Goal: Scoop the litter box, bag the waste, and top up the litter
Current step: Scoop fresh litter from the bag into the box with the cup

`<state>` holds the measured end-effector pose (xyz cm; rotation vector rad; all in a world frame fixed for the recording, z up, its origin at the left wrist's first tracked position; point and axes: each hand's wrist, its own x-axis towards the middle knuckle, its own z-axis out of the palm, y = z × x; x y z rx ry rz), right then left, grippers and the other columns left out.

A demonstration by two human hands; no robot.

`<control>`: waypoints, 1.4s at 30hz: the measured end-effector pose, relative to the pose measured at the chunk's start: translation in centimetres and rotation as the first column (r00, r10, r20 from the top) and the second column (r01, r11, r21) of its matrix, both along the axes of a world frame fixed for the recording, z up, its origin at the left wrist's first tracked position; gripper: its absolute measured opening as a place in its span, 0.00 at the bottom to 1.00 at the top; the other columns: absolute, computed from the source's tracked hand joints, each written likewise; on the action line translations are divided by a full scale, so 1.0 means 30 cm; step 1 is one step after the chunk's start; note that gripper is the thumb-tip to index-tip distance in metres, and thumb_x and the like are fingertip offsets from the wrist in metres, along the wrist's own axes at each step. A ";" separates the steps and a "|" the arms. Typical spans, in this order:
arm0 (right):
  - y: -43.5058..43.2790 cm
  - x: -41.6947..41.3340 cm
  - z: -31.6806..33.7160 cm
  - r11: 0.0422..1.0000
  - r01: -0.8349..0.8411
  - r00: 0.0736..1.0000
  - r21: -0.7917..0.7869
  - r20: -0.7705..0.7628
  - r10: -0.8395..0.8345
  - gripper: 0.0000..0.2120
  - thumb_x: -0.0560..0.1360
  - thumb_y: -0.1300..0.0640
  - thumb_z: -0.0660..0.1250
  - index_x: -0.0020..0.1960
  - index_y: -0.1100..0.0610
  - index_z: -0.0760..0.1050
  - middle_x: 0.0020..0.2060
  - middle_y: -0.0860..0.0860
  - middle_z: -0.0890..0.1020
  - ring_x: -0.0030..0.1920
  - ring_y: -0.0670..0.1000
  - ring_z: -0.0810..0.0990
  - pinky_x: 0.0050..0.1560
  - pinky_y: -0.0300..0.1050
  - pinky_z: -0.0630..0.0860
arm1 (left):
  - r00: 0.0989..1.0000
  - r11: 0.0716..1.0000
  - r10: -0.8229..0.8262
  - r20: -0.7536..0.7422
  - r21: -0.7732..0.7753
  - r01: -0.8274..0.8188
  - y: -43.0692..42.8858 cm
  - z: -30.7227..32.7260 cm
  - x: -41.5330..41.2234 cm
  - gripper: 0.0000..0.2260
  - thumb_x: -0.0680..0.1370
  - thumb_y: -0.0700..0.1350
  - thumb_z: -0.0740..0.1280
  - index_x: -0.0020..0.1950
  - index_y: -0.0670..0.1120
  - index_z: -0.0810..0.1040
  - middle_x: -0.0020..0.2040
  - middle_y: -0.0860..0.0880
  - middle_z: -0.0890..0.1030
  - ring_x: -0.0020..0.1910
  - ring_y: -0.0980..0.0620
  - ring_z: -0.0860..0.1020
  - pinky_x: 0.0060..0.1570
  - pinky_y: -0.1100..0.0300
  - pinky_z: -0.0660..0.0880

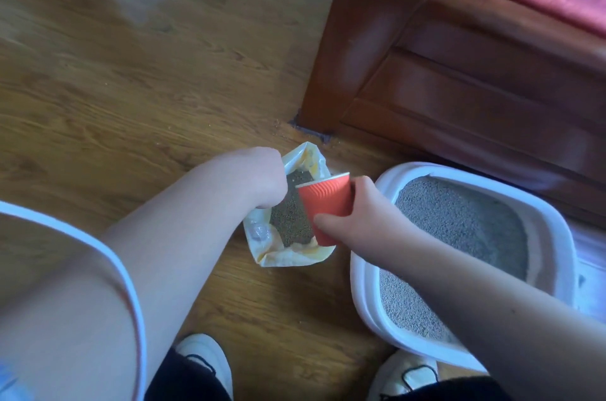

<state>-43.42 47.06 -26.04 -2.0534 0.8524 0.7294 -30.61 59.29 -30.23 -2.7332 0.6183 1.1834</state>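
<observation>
Wooden floor, orange cup in right hand fingers, over litter bag

**Left hand**: fingers hidden beneath the wrist at the rim of the bag; its hold cannot be told. **Cup**: interior faces away; its far side is covered by the right hand gripping it. **Litter box**: near corner hidden under the right forearm. **Wooden furniture** and **shoes**: cut off by the frame edges. Print on the bag: too blurred to read.
</observation>
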 end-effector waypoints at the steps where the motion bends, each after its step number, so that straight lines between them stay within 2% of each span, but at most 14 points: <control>1: -0.012 0.003 0.005 1.000 -0.006 1.000 0.004 -0.012 0.006 0.25 0.70 0.46 0.75 0.59 0.51 0.66 0.47 0.44 0.76 0.44 0.42 0.76 0.38 0.36 0.72 | 0.997 0.998 0.065 0.034 -0.017 -0.064 0.004 0.004 -0.005 0.11 0.77 0.43 0.62 0.58 0.45 0.69 0.45 0.47 0.76 0.44 0.44 0.77 0.39 0.54 0.72; 3: -0.005 0.004 -0.010 0.999 -0.049 0.999 -0.012 -0.024 0.048 0.25 0.71 0.43 0.74 0.59 0.51 0.66 0.44 0.42 0.74 0.41 0.41 0.74 0.35 0.35 0.68 | 0.982 0.983 0.184 0.046 -0.019 -0.184 0.016 -0.018 -0.027 0.18 0.77 0.48 0.66 0.62 0.46 0.64 0.45 0.46 0.74 0.44 0.43 0.76 0.38 0.53 0.71; 6: 0.077 0.018 -0.091 0.995 -0.096 0.994 -0.026 -0.055 0.095 0.23 0.74 0.41 0.70 0.57 0.55 0.66 0.41 0.44 0.73 0.38 0.43 0.73 0.31 0.38 0.66 | 0.952 0.949 0.301 -0.058 0.115 -0.293 0.038 -0.084 -0.060 0.30 0.76 0.54 0.68 0.71 0.45 0.59 0.55 0.42 0.77 0.51 0.41 0.78 0.44 0.52 0.75; 9: 0.155 0.071 -0.185 0.992 -0.105 0.991 -0.064 -0.088 0.099 0.23 0.76 0.47 0.69 0.62 0.60 0.68 0.51 0.53 0.80 0.48 0.53 0.81 0.41 0.43 0.74 | 0.977 0.967 0.210 -0.043 0.157 -0.201 0.050 -0.119 -0.075 0.19 0.77 0.46 0.63 0.67 0.47 0.68 0.60 0.44 0.78 0.57 0.42 0.78 0.49 0.53 0.73; 11: 0.181 0.114 -0.224 0.963 -0.244 0.963 -0.114 -0.150 0.226 0.22 0.78 0.53 0.67 0.67 0.63 0.68 0.60 0.59 0.78 0.57 0.59 0.80 0.50 0.48 0.77 | 0.986 0.972 0.167 -0.005 0.166 -0.164 0.054 -0.110 -0.063 0.17 0.75 0.41 0.62 0.64 0.49 0.72 0.60 0.48 0.78 0.59 0.44 0.77 0.47 0.54 0.70; 13: 0.187 0.145 -0.255 0.884 -0.454 0.865 -0.109 -0.293 0.408 0.22 0.80 0.55 0.65 0.71 0.62 0.68 0.66 0.60 0.74 0.64 0.60 0.75 0.61 0.52 0.75 | 0.986 0.974 0.164 0.011 0.155 -0.164 0.059 -0.098 -0.052 0.16 0.75 0.41 0.63 0.62 0.49 0.73 0.59 0.48 0.78 0.58 0.44 0.77 0.46 0.54 0.70; 17: 0.174 0.160 -0.359 0.680 -0.730 0.610 -0.066 -0.513 0.605 0.14 0.75 0.53 0.67 0.58 0.54 0.79 0.51 0.53 0.79 0.53 0.58 0.79 0.60 0.57 0.77 | 0.987 0.981 0.155 0.041 0.113 -0.159 0.076 -0.097 -0.048 0.11 0.76 0.42 0.63 0.57 0.51 0.73 0.49 0.50 0.76 0.48 0.45 0.76 0.41 0.55 0.69; 21: 0.171 0.154 -0.419 0.689 -0.719 0.622 -0.094 -0.529 0.577 0.07 0.73 0.56 0.68 0.51 0.53 0.79 0.49 0.52 0.79 0.50 0.57 0.78 0.54 0.52 0.77 | 0.987 0.987 0.145 0.068 0.066 -0.149 0.085 -0.110 -0.055 0.05 0.77 0.43 0.62 0.52 0.52 0.71 0.45 0.51 0.75 0.46 0.46 0.76 0.38 0.56 0.68; 25: 0.189 0.160 -0.453 0.699 -0.711 0.611 -0.081 -0.563 0.556 0.08 0.71 0.56 0.71 0.50 0.53 0.80 0.49 0.52 0.80 0.51 0.57 0.79 0.58 0.55 0.78 | 0.989 0.990 0.137 0.046 0.035 -0.139 0.094 -0.107 -0.054 0.03 0.78 0.43 0.61 0.50 0.50 0.71 0.43 0.51 0.74 0.45 0.46 0.76 0.36 0.55 0.67; 28: 0.199 0.155 -0.473 0.801 -0.585 0.730 -0.126 -0.512 0.453 0.08 0.71 0.58 0.72 0.39 0.54 0.72 0.46 0.51 0.77 0.53 0.57 0.79 0.56 0.53 0.77 | 0.988 0.988 0.154 0.022 0.004 -0.154 0.097 -0.103 -0.052 0.02 0.78 0.43 0.61 0.49 0.49 0.70 0.43 0.50 0.74 0.44 0.46 0.76 0.34 0.55 0.66; 31: 0.223 0.167 -0.498 0.917 -0.359 0.863 -0.173 -0.436 0.255 0.05 0.76 0.61 0.66 0.41 0.56 0.76 0.39 0.51 0.77 0.43 0.55 0.77 0.46 0.50 0.73 | 0.989 0.990 0.143 0.021 -0.006 -0.143 0.100 -0.098 -0.057 0.02 0.77 0.43 0.61 0.48 0.49 0.71 0.42 0.50 0.75 0.44 0.46 0.76 0.35 0.55 0.67; 35: 0.255 0.209 -0.503 0.929 -0.310 0.916 -0.202 -0.326 0.235 0.10 0.76 0.63 0.64 0.37 0.55 0.73 0.36 0.51 0.77 0.35 0.52 0.73 0.43 0.49 0.72 | 0.989 0.989 0.148 0.024 -0.021 -0.148 0.110 -0.082 -0.051 0.03 0.77 0.42 0.60 0.48 0.49 0.70 0.43 0.50 0.74 0.45 0.45 0.76 0.38 0.55 0.69; 38: 0.271 0.237 -0.503 0.963 -0.167 0.961 -0.212 -0.252 0.111 0.05 0.74 0.62 0.64 0.47 0.56 0.78 0.44 0.52 0.81 0.45 0.55 0.81 0.48 0.49 0.76 | 0.985 0.986 0.165 0.041 -0.047 -0.163 0.120 -0.075 -0.043 0.04 0.77 0.42 0.61 0.49 0.49 0.69 0.42 0.50 0.72 0.46 0.44 0.75 0.39 0.55 0.69; 42: 0.288 0.236 -0.514 0.976 -0.054 0.990 -0.212 -0.139 0.025 0.25 0.74 0.58 0.66 0.70 0.55 0.67 0.60 0.53 0.77 0.58 0.58 0.79 0.59 0.55 0.77 | 0.979 0.977 0.198 0.042 -0.088 -0.194 0.135 -0.089 -0.036 0.04 0.77 0.41 0.61 0.50 0.48 0.70 0.42 0.49 0.73 0.45 0.44 0.75 0.40 0.54 0.70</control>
